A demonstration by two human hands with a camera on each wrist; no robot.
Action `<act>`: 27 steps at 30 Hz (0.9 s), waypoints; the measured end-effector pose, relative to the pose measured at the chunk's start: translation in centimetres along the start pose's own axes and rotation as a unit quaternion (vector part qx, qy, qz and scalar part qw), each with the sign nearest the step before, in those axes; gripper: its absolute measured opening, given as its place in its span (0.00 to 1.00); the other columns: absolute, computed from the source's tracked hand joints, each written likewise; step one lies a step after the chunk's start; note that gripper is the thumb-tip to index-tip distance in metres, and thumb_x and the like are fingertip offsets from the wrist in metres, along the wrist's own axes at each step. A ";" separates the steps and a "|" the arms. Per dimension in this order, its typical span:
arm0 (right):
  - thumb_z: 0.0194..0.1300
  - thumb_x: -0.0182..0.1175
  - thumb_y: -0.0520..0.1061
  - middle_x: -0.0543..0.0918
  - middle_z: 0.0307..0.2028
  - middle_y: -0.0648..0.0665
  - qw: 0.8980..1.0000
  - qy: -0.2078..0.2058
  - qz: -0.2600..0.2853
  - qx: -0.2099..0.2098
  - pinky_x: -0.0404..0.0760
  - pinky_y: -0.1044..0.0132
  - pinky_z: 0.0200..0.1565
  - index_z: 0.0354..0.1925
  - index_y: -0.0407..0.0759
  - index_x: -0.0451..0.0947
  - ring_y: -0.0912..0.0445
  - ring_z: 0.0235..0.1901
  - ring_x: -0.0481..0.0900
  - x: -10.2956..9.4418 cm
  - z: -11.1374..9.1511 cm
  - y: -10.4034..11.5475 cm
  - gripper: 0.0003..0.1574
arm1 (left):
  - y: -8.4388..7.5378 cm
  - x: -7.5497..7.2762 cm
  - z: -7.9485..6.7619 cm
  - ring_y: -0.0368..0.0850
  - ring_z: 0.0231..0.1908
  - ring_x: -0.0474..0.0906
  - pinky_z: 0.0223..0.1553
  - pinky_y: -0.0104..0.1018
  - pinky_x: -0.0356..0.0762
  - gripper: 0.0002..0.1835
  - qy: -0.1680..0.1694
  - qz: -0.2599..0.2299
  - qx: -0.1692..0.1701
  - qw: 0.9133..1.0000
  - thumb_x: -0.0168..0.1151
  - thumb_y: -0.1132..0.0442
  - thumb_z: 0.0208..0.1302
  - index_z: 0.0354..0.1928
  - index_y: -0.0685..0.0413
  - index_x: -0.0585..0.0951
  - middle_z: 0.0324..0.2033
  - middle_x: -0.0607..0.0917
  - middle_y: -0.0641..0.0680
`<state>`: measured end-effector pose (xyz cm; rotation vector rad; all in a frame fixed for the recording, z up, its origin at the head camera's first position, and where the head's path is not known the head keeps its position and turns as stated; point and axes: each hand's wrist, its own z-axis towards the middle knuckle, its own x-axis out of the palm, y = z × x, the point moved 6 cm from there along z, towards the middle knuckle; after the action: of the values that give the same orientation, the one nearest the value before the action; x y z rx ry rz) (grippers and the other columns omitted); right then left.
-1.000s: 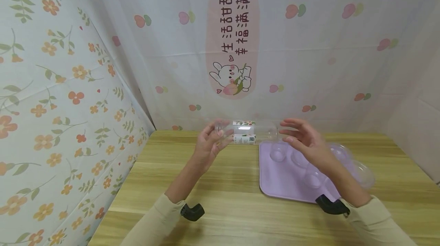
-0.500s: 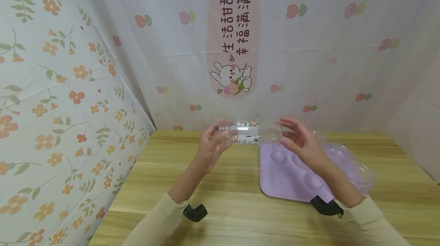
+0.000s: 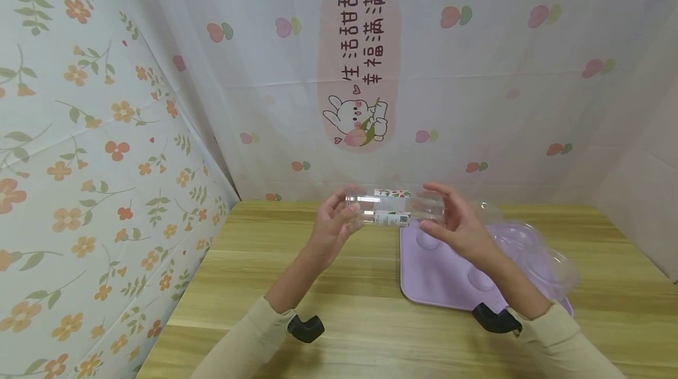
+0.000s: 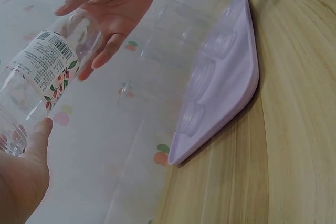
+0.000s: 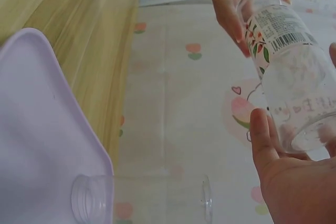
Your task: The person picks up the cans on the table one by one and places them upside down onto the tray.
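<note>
A clear plastic bottle [image 3: 364, 199] with a printed leaf-and-berry label [image 4: 47, 64] lies sideways in the air, above the back of the table. My left hand [image 3: 329, 232] grips its ridged neck end, the thumb on the near side. Round the smooth base end, my right hand [image 3: 468, 229] holds it with thumb below and fingers behind. The right wrist view shows the base [image 5: 315, 132] between the thumb and fingers of that hand. The bottle looks see-through, with nothing visible inside.
On the wooden table [image 3: 360, 308], a lilac tray [image 3: 434, 285] lies under and beyond my right forearm. Several clear containers [image 3: 553, 270] stand upright on it, partly hidden by that arm. A patterned curtain [image 3: 477, 102] hangs behind the table, another [image 3: 106, 190] at the left.
The bottle and left hand have shifted a little to the right. My right hand has moved left, from beside the base to a hold around it.
</note>
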<state>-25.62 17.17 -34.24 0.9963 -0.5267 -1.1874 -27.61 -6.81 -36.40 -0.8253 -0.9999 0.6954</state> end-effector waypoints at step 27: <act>0.62 0.64 0.22 0.73 0.62 0.36 1.000 0.027 0.002 -0.015 0.84 0.57 0.49 0.70 0.36 0.63 0.37 0.56 0.77 0.7 -0.1 -0.1 0.42 | 0.0 -0.5 -0.4 0.67 0.63 0.71 0.56 0.48 0.79 0.28 0.006 0.022 -0.010 1.000 0.58 0.64 0.72 0.70 0.64 0.65 0.63 0.73 0.64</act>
<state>-25.40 16.57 -34.45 0.9983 -0.4668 -1.1598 -27.40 -7.33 -36.71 -0.8704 -0.9812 0.7180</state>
